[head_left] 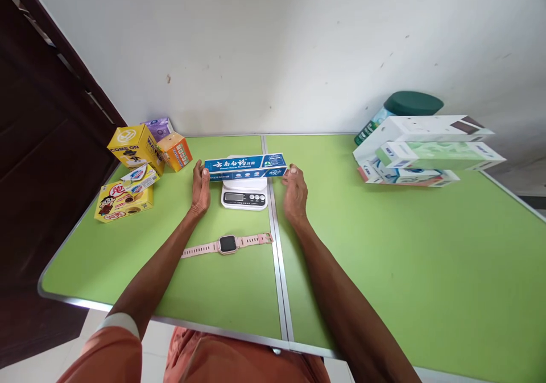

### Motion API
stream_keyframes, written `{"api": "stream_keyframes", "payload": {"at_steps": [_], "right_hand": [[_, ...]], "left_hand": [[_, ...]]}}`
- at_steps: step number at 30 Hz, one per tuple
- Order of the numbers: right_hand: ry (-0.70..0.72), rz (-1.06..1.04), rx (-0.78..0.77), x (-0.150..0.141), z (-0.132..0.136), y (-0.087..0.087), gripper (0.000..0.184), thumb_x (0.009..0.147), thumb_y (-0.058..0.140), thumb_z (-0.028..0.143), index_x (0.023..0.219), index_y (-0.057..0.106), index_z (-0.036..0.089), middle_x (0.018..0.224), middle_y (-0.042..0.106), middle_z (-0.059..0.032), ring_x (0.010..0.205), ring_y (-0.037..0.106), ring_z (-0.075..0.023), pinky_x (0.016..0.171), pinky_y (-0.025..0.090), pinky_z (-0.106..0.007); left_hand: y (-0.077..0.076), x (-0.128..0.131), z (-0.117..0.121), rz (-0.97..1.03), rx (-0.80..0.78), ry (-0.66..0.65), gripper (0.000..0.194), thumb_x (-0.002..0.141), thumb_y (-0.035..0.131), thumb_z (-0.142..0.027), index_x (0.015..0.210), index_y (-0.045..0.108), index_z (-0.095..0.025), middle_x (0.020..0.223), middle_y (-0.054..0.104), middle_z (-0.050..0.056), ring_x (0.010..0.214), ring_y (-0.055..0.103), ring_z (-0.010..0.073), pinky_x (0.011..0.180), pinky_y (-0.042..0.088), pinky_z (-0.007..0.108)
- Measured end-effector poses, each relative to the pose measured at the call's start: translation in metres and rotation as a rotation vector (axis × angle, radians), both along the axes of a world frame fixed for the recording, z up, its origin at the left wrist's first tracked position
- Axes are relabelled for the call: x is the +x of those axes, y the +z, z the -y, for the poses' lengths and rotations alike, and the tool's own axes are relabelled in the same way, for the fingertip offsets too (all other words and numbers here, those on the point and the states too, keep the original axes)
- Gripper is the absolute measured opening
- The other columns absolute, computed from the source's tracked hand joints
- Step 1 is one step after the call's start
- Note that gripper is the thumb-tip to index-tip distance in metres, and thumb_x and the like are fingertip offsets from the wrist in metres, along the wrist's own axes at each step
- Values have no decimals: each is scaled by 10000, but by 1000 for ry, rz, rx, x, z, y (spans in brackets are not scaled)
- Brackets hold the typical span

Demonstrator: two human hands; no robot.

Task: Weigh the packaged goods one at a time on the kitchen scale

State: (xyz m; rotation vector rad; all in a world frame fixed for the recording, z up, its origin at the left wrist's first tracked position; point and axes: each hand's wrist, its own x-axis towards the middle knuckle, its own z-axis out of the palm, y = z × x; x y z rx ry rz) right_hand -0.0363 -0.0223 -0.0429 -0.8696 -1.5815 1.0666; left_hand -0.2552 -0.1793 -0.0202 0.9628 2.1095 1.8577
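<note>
Five boxes, left group: one yellow "COME ON" box (135,147), one purple box (158,128) behind it, one orange box (174,151) beside it, one small white-and-blue box (140,178) over the top of one yellow cartoon box (123,204).

Right group, four pieces: one dark-green-lidded container (413,103), tilted; one white box (426,128); one light green box (443,155); one blue-and-white box (409,175), lowest.

One pink watch (227,244), strap spread sideways, between the forearms and just before the white scale (244,200).

One green table (384,269), metal-edged, wall (273,47) along its far side; a metal seam runs front to back just right of the scale. Broad tabletop stretches between the right hand (295,192) and the right group; a narrower strip lies between the left hand (200,188) and the left boxes.

One blue toothpaste box (245,167), at the scale's platform, long axis left to right, lettering upright to the wearer. Hands bracket its two ends, fingers partly curled; whether either grips firmly cannot be told.
</note>
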Motion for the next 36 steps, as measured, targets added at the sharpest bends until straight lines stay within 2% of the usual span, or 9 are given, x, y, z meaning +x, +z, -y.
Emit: {"api": "stream_keyframes", "payload": {"at_steps": [3,6,10,15,18,23,27,31,36], "right_hand": [[-17,-3,-58,0,5,7,765,1069,342,927,1200,709,269,1176,761,-80,1079,707,-283,1109,590,-530],[-11,13,-48,0,7,12,765,1061,336,935,1148,702,270,1154,757,-79,1057,690,-281,1108,584,-526],[-7,11,-51,0,7,12,777,1048,345,941,1146,703,258,1180,757,-93,1075,687,-287,1126,574,-556],[3,9,-38,1,7,11,735,1059,380,915,1147,716,267,1165,771,-81,1089,695,-293,1130,571,-574],[5,15,-28,2,7,11,720,1066,385,903,1152,718,270,1141,773,-75,1061,700,-292,1111,576,-571],[10,14,-31,1,7,12,721,1066,379,900,1142,714,266,1136,768,-78,1053,694,-289,1099,580,-559],[7,8,-29,1,7,12,737,1051,380,924,1125,715,272,1134,770,-78,1067,697,-295,1096,585,-565],[10,16,-40,1,7,13,738,1054,371,919,1122,716,270,1124,767,-77,1064,698,-294,1104,584,-565],[16,23,-42,2,9,15,719,1071,368,894,1118,724,271,1123,754,-74,1053,702,-289,1098,586,-559]], "left_hand": [[1,2,2,-4,-21,0,1176,914,366,-1088,1674,499,-201,1809,480,222,1748,402,379,1448,344,521],[1,3,2,-6,-36,-1,1125,947,357,-1061,1673,501,-214,1819,477,207,1743,415,366,1458,323,518],[-1,2,2,-5,-36,1,1058,988,373,-1014,1658,509,-207,1802,492,215,1721,446,362,1449,336,524],[2,3,3,-31,-34,-14,1046,970,387,-1032,1607,548,-219,1741,563,212,1667,513,372,1434,358,541],[5,4,4,-59,-31,-43,1036,975,377,-1031,1564,577,-202,1650,639,220,1609,567,378,1414,385,556],[6,3,5,-55,-44,-37,972,998,394,-1003,1542,589,-221,1621,660,203,1584,588,371,1399,404,552],[4,2,4,-30,-36,-30,993,977,415,-1018,1558,581,-229,1672,622,202,1624,555,382,1419,374,560],[4,3,4,-8,-44,-12,1107,947,410,-1047,1637,509,-186,1747,534,247,1698,470,406,1422,383,555],[4,5,6,-2,-52,-25,1048,980,445,-1004,1674,481,-220,1769,521,229,1750,392,400,1432,366,572]]}}
